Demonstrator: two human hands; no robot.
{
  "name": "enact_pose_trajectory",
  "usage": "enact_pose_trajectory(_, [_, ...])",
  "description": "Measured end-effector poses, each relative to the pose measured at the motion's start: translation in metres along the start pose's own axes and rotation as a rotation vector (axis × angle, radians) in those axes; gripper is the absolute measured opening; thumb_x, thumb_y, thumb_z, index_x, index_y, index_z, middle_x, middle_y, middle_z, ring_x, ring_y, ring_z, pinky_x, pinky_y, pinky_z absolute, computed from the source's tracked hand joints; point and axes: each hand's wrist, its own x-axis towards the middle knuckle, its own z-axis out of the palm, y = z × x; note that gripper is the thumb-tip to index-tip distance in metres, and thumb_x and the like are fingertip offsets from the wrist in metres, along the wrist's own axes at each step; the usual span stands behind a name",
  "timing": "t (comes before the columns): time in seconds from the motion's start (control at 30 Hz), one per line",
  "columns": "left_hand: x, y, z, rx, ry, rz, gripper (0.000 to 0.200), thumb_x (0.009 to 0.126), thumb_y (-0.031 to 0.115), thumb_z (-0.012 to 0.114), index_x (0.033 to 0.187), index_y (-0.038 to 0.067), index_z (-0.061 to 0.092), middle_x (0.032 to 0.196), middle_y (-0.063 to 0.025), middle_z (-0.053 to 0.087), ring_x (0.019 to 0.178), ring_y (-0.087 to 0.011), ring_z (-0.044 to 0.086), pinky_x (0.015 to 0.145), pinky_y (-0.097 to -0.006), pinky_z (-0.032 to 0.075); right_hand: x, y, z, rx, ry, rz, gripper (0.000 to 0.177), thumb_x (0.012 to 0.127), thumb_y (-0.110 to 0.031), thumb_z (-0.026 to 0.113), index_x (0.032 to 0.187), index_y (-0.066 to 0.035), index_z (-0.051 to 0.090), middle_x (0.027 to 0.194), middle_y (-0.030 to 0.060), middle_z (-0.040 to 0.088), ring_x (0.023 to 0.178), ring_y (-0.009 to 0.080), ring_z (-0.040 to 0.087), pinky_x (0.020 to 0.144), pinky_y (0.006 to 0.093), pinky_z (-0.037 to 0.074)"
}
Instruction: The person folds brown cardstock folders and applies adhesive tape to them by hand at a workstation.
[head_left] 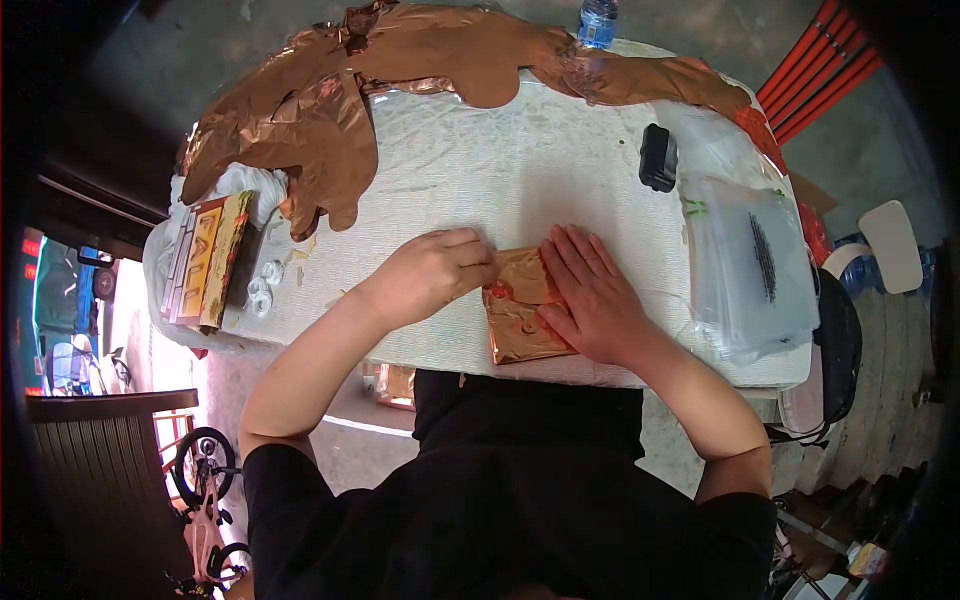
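Currently my right hand (pixel 592 298) lies spread flat on the packet (pixel 514 322), just inside the near edge of the table (pixel 450 200). My left hand (pixel 436 277) is curled at the packet's upper left; I cannot tell whether it pinches anything. A black case (pixel 657 158) sits farther to the right.
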Motion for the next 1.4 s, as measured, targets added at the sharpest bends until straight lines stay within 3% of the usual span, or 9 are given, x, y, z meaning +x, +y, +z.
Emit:
enact_pose_trajectory(0.13, [0.001,0.0,-0.003,-0.09,-0.028,-0.032,0.023,0.071,0.007,0.067,0.093,0.006,0.071,0.099,-0.006,0.067,0.098,-0.0218,0.062,0.081,-0.0327,0.054,0.0,0.0,0.0,-0.007,0.003,-0.002,0.067,0.092,-0.038,0.052,0.141,0.005,0.036,0.148,0.0244,0.034,0.14,0.0362,0.028,0.117,0.0459,0.017])
enact_pose_trajectory(0.2, [0.001,0.004,-0.006,-0.255,-0.025,-0.146,0.023,0.07,0.008,0.07,0.093,0.006,0.071,0.098,-0.0069,0.067,0.098,-0.0228,0.062,0.08,-0.0334,0.054,0.0,0.0,-0.001,-0.005,0.008,-0.008,0.067,0.092,-0.038,0.052,0.141,0.005,0.037,0.148,0.0244,0.034,0.14,0.0363,0.028,0.117,0.0459,0.017])
enact_pose_trajectory(0.33, [0.005,0.003,-0.008,-0.253,-0.089,-0.121,0.025,0.069,0.009,0.073,0.094,0.004,0.07,0.1,-0.0078,0.066,0.099,-0.0246,0.061,0.083,-0.0341,0.053,0.001,-0.001,-0.001,0.006,0.006,-0.001,0.067,0.091,-0.038,0.053,0.14,0.006,0.037,0.147,0.0247,0.035,0.14,0.0366,0.029,0.117,0.0459,0.017])
enact_pose_trajectory(0.43, [0.01,0.005,-0.009,-0.195,-0.151,-0.059,0.024,0.07,0.01,0.071,0.093,0.005,0.07,0.103,-0.0074,0.065,0.099,-0.0239,0.06,0.085,-0.0341,0.052,0.001,-0.001,-0.001,0.0,0.0,0.01,0.068,0.091,-0.038,0.052,0.14,0.006,0.036,0.147,0.0248,0.035,0.14,0.0366,0.029,0.117,0.046,0.017])
enact_pose_trajectory(0.5, [0.01,0.006,-0.006,-0.111,-0.111,0.005,0.01,0.072,0.013,0.066,0.08,0.007,0.066,0.091,-0.0044,0.059,0.094,-0.0218,0.058,0.081,-0.0334,0.052,0.001,-0.001,-0.001,-0.004,-0.005,0.014,0.068,0.091,-0.039,0.052,0.141,0.006,0.036,0.146,0.0248,0.035,0.14,0.0366,0.029,0.117,0.0461,0.017])
enact_pose_trajectory(0.7, [0.01,0.004,-0.004,-0.031,-0.096,0.06,0.01,0.074,0.015,0.062,0.078,0.006,0.066,0.091,-0.0036,0.059,0.093,-0.0196,0.058,0.081,-0.0324,0.052,0.0,-0.001,0.0,-0.003,-0.014,0.02,0.068,0.092,-0.04,0.051,0.141,0.005,0.036,0.148,0.0243,0.033,0.141,0.0363,0.027,0.117,0.0466,0.016])
enact_pose_trajectory(0.8, [0.011,0.002,-0.005,-0.003,-0.156,0.069,0.021,0.073,0.014,0.067,0.092,0.005,0.071,0.101,-0.0044,0.064,0.094,-0.0202,0.06,0.082,-0.0315,0.052,0.0,-0.001,0.0,0.016,-0.022,0.029,0.068,0.093,-0.041,0.05,0.141,0.005,0.036,0.148,0.0244,0.033,0.141,0.0363,0.027,0.117,0.0465,0.016])
enact_pose_trajectory(1.13, [0.013,-0.001,-0.003,0.044,-0.164,0.062,0.019,0.073,0.014,0.065,0.089,0.005,0.07,0.098,-0.0043,0.065,0.092,-0.0203,0.061,0.079,-0.0311,0.053,0.0,-0.001,0.001,0.006,0.005,0.018,0.066,0.092,-0.039,0.051,0.14,0.005,0.037,0.147,0.0243,0.035,0.14,0.0362,0.028,0.117,0.0465,0.017])
enact_pose_trajectory(1.4, [0.013,0.0,-0.001,0.076,-0.039,0.158,0.019,0.071,0.013,0.062,0.088,0.006,0.066,0.095,-0.0039,0.062,0.089,-0.0208,0.06,0.078,-0.0323,0.053,0.0,0.0,0.003,-0.019,0.027,0.011,0.065,0.092,-0.038,0.051,0.139,0.005,0.039,0.145,0.0244,0.038,0.138,0.0366,0.032,0.116,0.0468,0.018])
